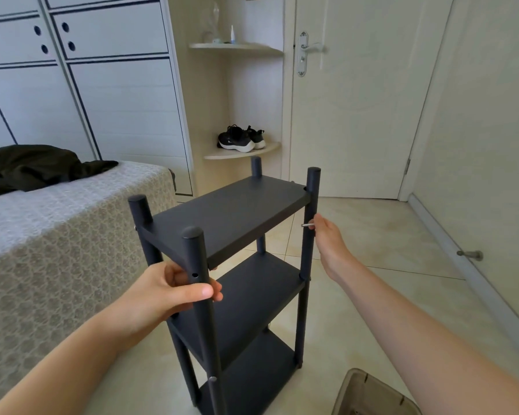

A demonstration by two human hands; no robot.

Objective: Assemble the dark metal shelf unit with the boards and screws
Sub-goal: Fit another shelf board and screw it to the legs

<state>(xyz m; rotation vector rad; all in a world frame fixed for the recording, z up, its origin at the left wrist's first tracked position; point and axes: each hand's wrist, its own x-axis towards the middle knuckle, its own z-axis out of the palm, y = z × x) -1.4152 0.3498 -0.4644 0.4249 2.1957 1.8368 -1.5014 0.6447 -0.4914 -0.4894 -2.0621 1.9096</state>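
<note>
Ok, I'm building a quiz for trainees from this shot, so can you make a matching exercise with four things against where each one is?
Column one:
1. left hand
2. right hand
3. black sneakers
4. dark garment

Column two:
A. lying on the bed
B. gripping the near post
C. on the lower corner shelf
D. pinching a metal tool at the right post

Pairs: 1-B, 2-D, 3-C, 4-A

glossy pale tiled floor point(372, 235). a bed with grey patterned cover point(57, 235) on the left, a dark garment point(33, 169) on it. behind, white panelled wardrobe point(102, 85), curved cream corner shelves point(240, 152) holding black sneakers point(240, 137), closed white door point(357, 100).
</note>
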